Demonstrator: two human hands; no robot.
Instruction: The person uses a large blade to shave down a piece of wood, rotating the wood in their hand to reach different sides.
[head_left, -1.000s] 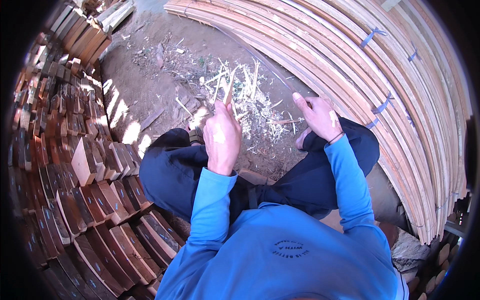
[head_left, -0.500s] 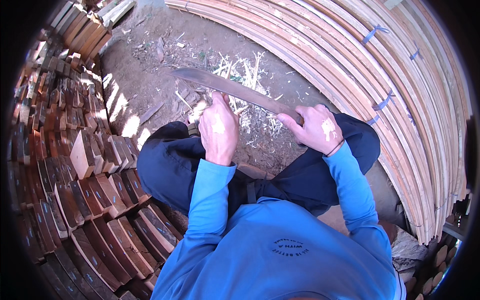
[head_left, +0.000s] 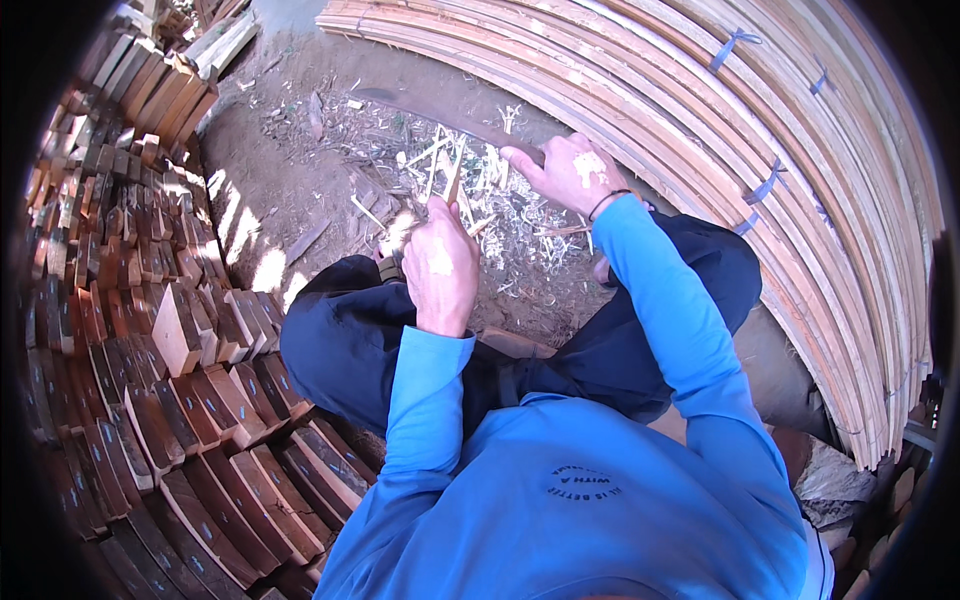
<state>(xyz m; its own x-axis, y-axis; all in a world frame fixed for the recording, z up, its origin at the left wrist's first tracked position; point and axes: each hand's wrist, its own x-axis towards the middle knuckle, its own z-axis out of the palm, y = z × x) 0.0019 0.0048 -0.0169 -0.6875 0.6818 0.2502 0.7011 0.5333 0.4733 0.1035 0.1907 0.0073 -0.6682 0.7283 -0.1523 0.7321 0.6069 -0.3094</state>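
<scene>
My right hand (head_left: 574, 176) is closed around the handle of a machete (head_left: 450, 118). Its long dark blade stretches away to the left, out beyond my left hand, with the tip at the far left. Below the blade, my left hand (head_left: 441, 262) is a closed fist on a thin pale wooden stick (head_left: 455, 178) that points up and away from me. Most of the stick is hidden inside the fist. Pale wood shavings (head_left: 520, 225) lie scattered on the ground beneath both hands.
Sawn boards (head_left: 200, 400) are stacked high along my left. Long curved planks (head_left: 640, 110) tied with blue strips (head_left: 735, 48) line the far and right side. My bent knees in dark trousers (head_left: 345, 325) frame the dirt ground (head_left: 270, 120). A rough stone (head_left: 832, 490) lies at lower right.
My right hand has moved away from me and slightly left, carrying the machete forward past the left fist. More of the stick now shows. The left hand has shifted only a little.
</scene>
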